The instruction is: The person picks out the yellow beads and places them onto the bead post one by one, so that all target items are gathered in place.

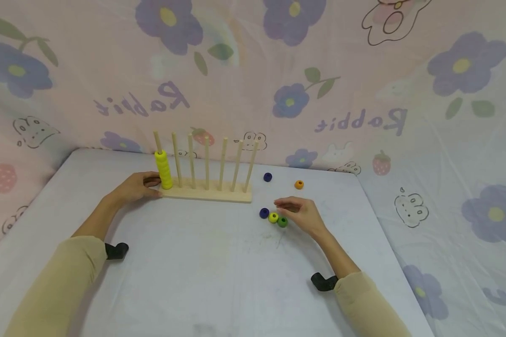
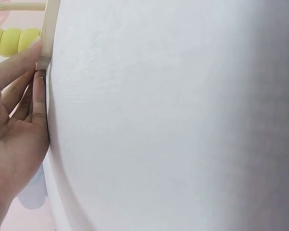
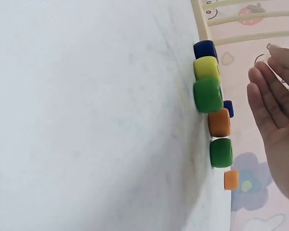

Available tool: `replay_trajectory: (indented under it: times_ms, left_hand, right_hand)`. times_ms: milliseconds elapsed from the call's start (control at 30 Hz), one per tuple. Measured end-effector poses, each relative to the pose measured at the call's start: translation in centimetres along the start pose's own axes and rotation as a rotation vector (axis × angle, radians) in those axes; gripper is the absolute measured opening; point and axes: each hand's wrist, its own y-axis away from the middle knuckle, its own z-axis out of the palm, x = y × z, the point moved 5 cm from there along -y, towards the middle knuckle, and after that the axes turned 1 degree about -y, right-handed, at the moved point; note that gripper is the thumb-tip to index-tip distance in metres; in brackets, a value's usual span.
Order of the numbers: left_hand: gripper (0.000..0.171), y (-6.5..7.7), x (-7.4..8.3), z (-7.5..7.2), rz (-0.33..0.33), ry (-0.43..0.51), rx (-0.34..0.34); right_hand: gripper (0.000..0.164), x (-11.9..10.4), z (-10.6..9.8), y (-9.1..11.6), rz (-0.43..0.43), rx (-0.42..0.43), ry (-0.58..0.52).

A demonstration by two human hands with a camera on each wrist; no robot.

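A wooden rack [image 1: 206, 194] with a row of upright pegs stands toward the back of the table. Several yellow beads [image 1: 163, 171] are stacked on its leftmost peg. My left hand [image 1: 136, 188] grips the left end of the rack's base, beside that stack; in the left wrist view its fingertips [image 2: 37, 45] are at the base's end. My right hand [image 1: 302, 216] hovers over the loose beads, fingers slightly bent and nothing between them. Just below its fingertips lie a dark blue bead [image 1: 264, 213], a yellow bead [image 1: 273, 217] and a green bead [image 1: 282, 222] in a row.
Farther back lie another dark blue bead [image 1: 267, 177] and an orange bead [image 1: 299, 185]. The right wrist view also shows a second orange bead [image 3: 219, 122] and a second green bead [image 3: 221, 153], which my hand hides from the head view. A printed curtain [image 1: 244, 79] hangs behind the table.
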Motion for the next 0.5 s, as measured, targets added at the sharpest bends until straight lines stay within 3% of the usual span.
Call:
replay_trajectory:
  times_ms: [300, 500]
  left_hand:
    - [0.081, 0.2, 0.0, 0.2, 0.014, -0.006, 0.001]
    - [0.081, 0.2, 0.0, 0.0, 0.013, -0.003, 0.006]
  right_hand:
    - [0.024, 1.0, 0.2, 1.1, 0.086, -0.038, 0.073]
    - [0.025, 1.5, 0.4, 1.3, 0.051, -0.053, 0.138]
